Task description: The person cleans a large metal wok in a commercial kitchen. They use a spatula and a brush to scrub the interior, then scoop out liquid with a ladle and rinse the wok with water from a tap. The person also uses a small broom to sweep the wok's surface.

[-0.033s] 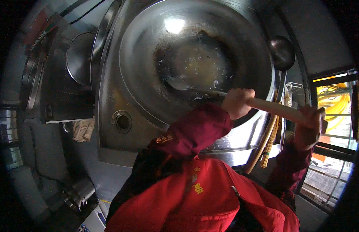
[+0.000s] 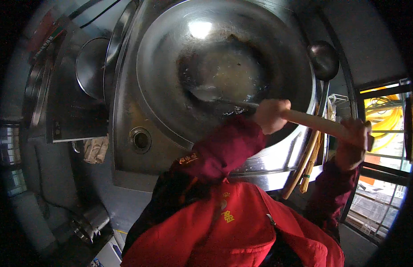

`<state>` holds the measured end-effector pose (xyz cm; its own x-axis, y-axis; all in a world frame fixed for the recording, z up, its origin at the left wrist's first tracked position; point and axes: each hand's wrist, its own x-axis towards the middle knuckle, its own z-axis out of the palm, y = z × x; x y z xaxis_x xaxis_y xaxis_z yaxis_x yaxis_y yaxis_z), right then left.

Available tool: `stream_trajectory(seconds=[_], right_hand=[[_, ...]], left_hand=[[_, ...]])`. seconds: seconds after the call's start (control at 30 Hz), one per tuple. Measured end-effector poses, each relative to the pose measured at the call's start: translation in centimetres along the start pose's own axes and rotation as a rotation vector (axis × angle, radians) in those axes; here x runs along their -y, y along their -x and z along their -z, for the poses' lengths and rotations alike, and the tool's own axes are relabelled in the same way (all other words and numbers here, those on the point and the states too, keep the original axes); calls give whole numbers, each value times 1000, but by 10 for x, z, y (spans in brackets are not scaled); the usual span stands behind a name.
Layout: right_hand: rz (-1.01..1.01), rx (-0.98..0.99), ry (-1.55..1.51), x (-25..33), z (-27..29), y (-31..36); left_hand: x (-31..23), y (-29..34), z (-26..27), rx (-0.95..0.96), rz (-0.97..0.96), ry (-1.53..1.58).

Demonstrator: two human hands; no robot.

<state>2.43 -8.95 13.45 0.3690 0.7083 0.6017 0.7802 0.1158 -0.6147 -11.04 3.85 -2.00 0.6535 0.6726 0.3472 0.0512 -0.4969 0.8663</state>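
Observation:
A wide metal wok (image 2: 159,95) holds shallow, cloudy liquid (image 2: 231,71) with small bits and glints, and dark staining rings it. A long wok spatula (image 2: 320,122) with a thick wooden handle slants across the wok's near right side. Its rounded metal head (image 2: 206,93) rests at the left of the liquid, its exact shape blurred. My left hand (image 2: 272,116) is closed round the lower part of the handle, above the wok. Beyond the right rim, my right hand (image 2: 352,144) grips the handle near its upper end.
Right of the wok lies a metal ladle (image 2: 323,60). A bamboo brush (image 2: 308,169) and sticks lean nearby, close to a barred window (image 2: 384,133). A round drain opening (image 2: 140,140) is set in the steel counter (image 2: 126,160). Pans (image 2: 91,66) stand to the left.
Both hands and the spatula have shifted very slightly left and away from me. The glints and bits on the liquid have moved.

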Motion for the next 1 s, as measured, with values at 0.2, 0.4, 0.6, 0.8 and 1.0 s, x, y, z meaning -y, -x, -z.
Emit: stream_trajectory(seconds=[0.2, 0.4, 0.6, 0.8, 1.0], right_hand=[[-201, -31, -912, -11, -40, 15], [-309, -19, -937, -3, -5, 12], [-172, -107, -806, -10, -50, 23], [-201, -6, -904, -3, -13, 19], [-263, -101, -787, -9, -48, 29]], left_hand=[[26, -3, 30, 10, 34, -114], [6, 7, 10, 28, 14, -120], [34, -5, 38, 4, 18, -29], [11, 13, 18, -37, -55, -65], [42, -2, 38, 42, -15, -42]])
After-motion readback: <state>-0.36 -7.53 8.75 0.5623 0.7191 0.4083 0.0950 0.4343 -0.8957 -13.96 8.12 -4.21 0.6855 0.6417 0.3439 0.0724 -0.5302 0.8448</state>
